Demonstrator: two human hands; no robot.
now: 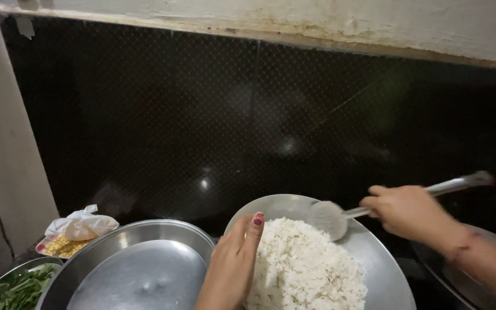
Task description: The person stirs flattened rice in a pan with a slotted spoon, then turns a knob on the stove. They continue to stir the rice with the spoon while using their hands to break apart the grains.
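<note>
Nearest: left hand (231, 270) flat and open, fingers together, pressed against the rice mound (302, 270) in the steel plate (386, 275). Empty steel bowl (139, 270) just left of it. Further back, right hand (409, 211) closed round the spatula (331, 218) handle, blade at the mound's far edge.

Both arms are bare, with no sleeves showing. The left hand (232, 265) has a thumbnail painted dark red, and its fingers are otherwise unadorned. The right hand (410, 210) wears a thin reddish thread tied round the wrist, and farther up the forearm sits a clear, glassy bangle, blurred at the picture's edge.
</note>
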